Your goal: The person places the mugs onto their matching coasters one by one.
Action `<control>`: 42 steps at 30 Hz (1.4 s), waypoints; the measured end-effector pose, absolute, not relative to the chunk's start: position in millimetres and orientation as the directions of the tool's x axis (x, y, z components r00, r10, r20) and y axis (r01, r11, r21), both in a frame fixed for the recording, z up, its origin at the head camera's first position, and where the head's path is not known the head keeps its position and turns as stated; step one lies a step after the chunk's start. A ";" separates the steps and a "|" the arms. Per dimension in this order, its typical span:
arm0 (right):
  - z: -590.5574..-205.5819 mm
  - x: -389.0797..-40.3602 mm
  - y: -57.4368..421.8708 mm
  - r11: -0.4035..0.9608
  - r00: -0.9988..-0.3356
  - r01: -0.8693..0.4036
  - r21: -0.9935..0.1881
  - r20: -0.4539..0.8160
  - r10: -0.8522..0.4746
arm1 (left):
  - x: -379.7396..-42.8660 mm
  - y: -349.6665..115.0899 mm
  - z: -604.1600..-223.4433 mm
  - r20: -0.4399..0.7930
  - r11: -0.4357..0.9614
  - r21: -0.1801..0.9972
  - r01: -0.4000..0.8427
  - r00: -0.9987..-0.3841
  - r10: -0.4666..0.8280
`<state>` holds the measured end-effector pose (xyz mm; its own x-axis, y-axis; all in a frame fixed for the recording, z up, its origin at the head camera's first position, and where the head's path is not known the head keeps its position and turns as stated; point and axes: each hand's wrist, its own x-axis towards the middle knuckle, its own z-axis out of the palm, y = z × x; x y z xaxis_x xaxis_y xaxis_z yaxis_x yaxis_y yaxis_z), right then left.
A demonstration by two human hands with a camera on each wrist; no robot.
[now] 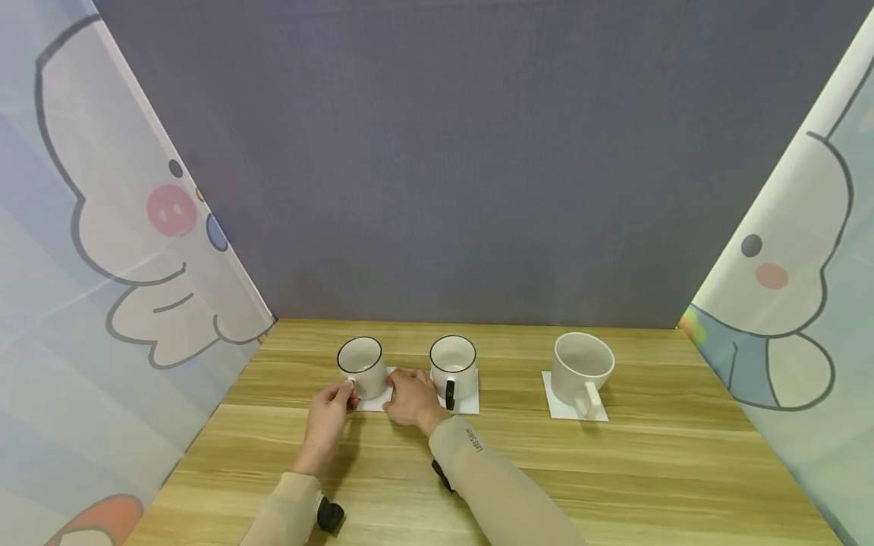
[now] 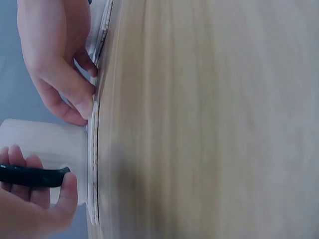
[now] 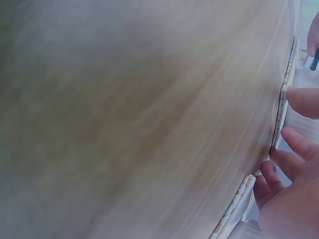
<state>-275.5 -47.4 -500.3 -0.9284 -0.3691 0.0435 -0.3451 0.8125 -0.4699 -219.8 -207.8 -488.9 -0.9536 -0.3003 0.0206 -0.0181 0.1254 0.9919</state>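
Note:
My left hand (image 1: pixel 329 415) grips the black handle (image 2: pixel 32 177) of a white mug (image 1: pixel 362 365) with a dark rim, at the left of the row. Beneath that mug lies a square white coaster (image 1: pixel 377 404), which sticks out to its right. My right hand (image 1: pixel 413 398) reaches down between this mug and a matching one (image 1: pixel 454 364). Its thumb and fingers (image 3: pixel 299 144) hold the coaster at its edge, low to the table. The matching mug stands upright on its own coaster (image 1: pixel 470 405), its black handle facing me and partly beside my right wrist.
Farther right, a larger plain white mug (image 1: pixel 580 368) stands on a white coaster (image 1: pixel 556 408), handle toward me. All of it rests on a wood-grain table (image 1: pixel 655 478). A grey panel (image 1: pixel 437 167) rises behind, with cartoon-printed curtains (image 1: pixel 55 318) on both sides.

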 end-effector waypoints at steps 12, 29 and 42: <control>-496.7 -274.6 -47.4 0.833 -0.919 -0.377 -0.404 0.050 -0.391 | -218.9 -204.6 -487.7 -0.001 0.103 0.994 -0.037 -0.943 -0.334; -438.7 -253.3 -36.3 0.766 -0.890 -0.432 -0.476 0.085 -0.449 | -211.8 -219.6 -478.3 0.056 0.377 0.924 -0.058 -0.957 -0.284; -400.2 -237.8 -4.2 0.682 -0.882 -0.455 -0.572 0.187 -0.432 | -206.7 -230.3 -465.3 0.157 0.706 0.703 -0.079 -0.952 -0.263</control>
<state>-237.8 -4.2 -400.2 -0.8821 -0.4323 0.1869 -0.4555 0.6819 -0.5723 -206.7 -230.3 -465.3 -0.9520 -0.2627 0.1570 -0.0790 0.7065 0.7033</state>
